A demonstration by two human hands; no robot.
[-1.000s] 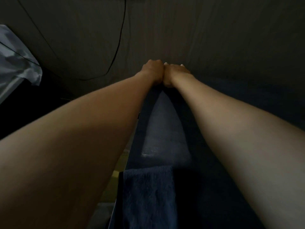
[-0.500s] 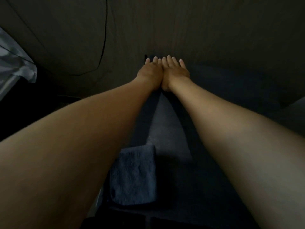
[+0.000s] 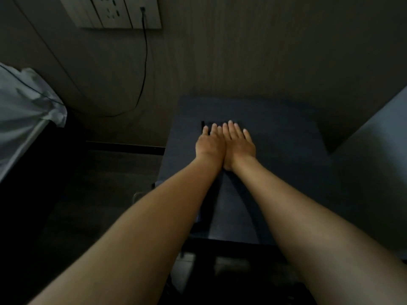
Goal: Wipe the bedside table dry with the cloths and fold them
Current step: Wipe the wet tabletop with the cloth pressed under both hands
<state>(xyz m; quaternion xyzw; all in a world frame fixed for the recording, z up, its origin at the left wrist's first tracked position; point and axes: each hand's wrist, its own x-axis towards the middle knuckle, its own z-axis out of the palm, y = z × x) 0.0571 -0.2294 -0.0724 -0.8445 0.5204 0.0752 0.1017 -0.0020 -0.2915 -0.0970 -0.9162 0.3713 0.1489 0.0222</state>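
The dark bedside table (image 3: 286,133) stands against the wall in the head view. My left hand (image 3: 210,145) and my right hand (image 3: 239,146) lie flat side by side on its top, fingers straight and pointing at the wall. They press on a dark cloth (image 3: 211,123), whose far edge shows just beyond the fingertips. A greyer strip runs back between my forearms; whether it is cloth or tabletop is unclear in the dim light. My left forearm hides the table's near left part.
A wall socket panel (image 3: 119,12) sits at the upper left with a black cable (image 3: 144,62) hanging from it. White bedding (image 3: 24,111) is at the left. A pale surface (image 3: 374,155) borders the table on the right.
Both hands went from curled fists to flat, straight fingers on the cloth. The view has pulled back, showing the whole tabletop and the socket; the blue folded towel is now out of sight.
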